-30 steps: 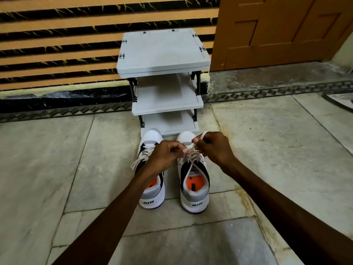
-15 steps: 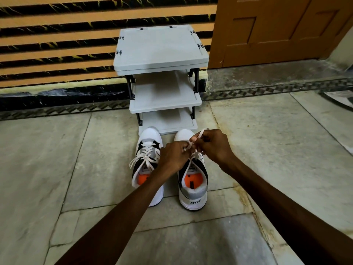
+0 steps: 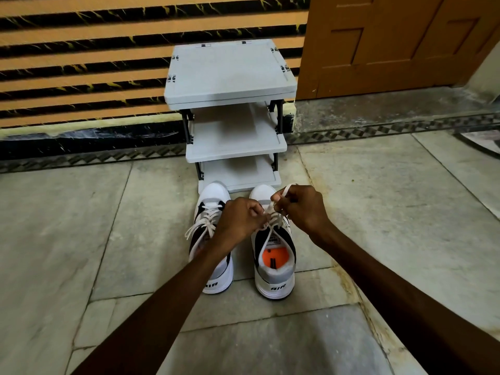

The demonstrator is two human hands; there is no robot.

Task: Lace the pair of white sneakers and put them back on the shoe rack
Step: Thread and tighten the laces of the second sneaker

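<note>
Two white sneakers with black panels stand side by side on the floor, toes toward the grey shoe rack [image 3: 230, 74]. The left sneaker [image 3: 213, 212] has its lace threaded and tied, loops hanging left. The right sneaker [image 3: 274, 263] shows an orange insole. Above its tongue, my left hand [image 3: 240, 219] pinches one strand of the white lace [image 3: 270, 226]. My right hand [image 3: 303, 208] grips the other end, which sticks up past my fingers. My left forearm covers the left sneaker's heel opening.
The rack has three bare grey shelves and stands against an orange and black striped wall. A wooden door [image 3: 392, 41] is at the back right, behind a raised stone step [image 3: 378, 109]. Marble floor tiles surround the shoes.
The view has shifted a little and my hands have stayed over the right sneaker, working its lace. My right hand has lifted the lace end slightly higher.
</note>
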